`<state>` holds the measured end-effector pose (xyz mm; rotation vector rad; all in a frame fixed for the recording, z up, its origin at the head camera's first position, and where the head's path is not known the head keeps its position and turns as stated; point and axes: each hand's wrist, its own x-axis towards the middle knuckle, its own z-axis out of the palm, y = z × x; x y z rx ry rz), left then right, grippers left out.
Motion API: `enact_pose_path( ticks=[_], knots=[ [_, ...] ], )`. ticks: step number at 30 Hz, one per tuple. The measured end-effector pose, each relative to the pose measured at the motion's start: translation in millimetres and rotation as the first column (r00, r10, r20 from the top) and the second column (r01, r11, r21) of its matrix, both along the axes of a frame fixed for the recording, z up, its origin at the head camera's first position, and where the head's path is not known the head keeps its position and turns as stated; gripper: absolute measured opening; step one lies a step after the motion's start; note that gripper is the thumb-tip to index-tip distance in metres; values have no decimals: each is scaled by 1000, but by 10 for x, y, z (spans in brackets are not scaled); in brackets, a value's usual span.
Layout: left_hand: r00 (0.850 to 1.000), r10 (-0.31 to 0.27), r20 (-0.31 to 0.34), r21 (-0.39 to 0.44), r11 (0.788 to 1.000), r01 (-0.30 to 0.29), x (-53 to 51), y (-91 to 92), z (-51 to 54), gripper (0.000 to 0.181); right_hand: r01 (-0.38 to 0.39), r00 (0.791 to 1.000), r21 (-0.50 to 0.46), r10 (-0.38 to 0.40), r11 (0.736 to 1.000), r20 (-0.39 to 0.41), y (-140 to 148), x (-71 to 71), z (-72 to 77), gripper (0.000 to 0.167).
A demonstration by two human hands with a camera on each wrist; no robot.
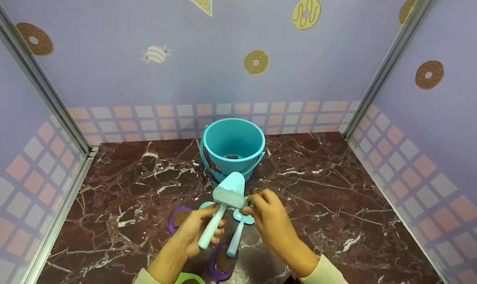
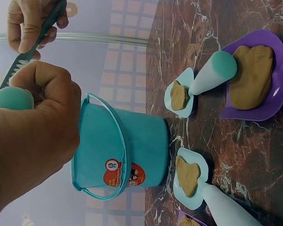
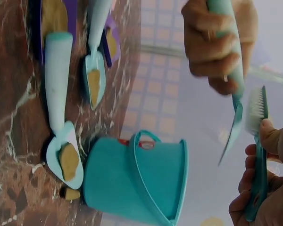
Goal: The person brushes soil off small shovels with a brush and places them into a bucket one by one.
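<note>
Well, the mint green shovel (image 1: 212, 230) is held up in the air over the middle of the table (image 1: 329, 189). It is long and tilted: its handle end points to the near edge, a bit left, and its blade points to the far edge, up at the big blue bucket (image 1: 222, 136). The left hand (image 1: 194, 228) has its fingers wrapped around the handle. The right hand (image 1: 270, 213) holds a green brush (image 1: 228, 198) with fingers and thumb. The brush lies crossways, its hairy end to the left, and covers part of the shovel in the head view. I can't tell if the hairs touch it. The bucket stands near the middle of the far edge. Under the hands, a small blue shovel (image 1: 237, 236) lies with its handle toward the near edge. Another blue shovel (image 1: 207, 205) peeks out behind the left hand, which hides most of it. A purple scoop (image 1: 173, 221) sits left of that hand, and a second purple scoop (image 1: 216, 272) lies by the near edge, beside a bright green scoop (image 1: 183, 278). Brown clay (image 2: 252, 77) sits in the blue shovels and purple scoops.
</note>
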<state>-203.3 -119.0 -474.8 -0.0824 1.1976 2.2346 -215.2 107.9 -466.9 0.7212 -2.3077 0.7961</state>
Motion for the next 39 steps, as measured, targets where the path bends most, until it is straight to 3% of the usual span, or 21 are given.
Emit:
enact_pose_path(
  ticks=[5,11,14,16,21,25,33,39],
  knots=[
    [1000,-19,-13,-29,999,18,9,9,-4,26,39,999,-19,-40,999,-16,38,-85,-32,16],
    [998,-36,-45,-41,999,34,10,14,-3,28,149,988,-54,-146,987,44,170,-277,-23,17],
    [998,-44,-38,-23,999,43,1,12,-5,29,169,984,-63,-165,984,59,174,-273,-14,19],
    [999,-38,-28,-20,999,37,-1,12,-6,29,152,987,-68,-148,986,61,128,-200,-15,19],
    [1000,0,-8,-34,999,0,11,13,-10,19,25,999,-49,-24,999,35,-37,26,-43,20],
    [1000,1,-14,-44,999,-2,11,22,-21,20,-5,1000,-24,4,1000,-6,-47,28,-79,19],
    [997,-58,-49,-47,997,56,33,13,-49,28,174,984,-80,-171,981,52,169,-237,-105,17],
    [997,-64,-43,-48,997,62,40,8,-44,31,182,983,-89,-179,979,44,233,-280,-83,17]
  ],
)
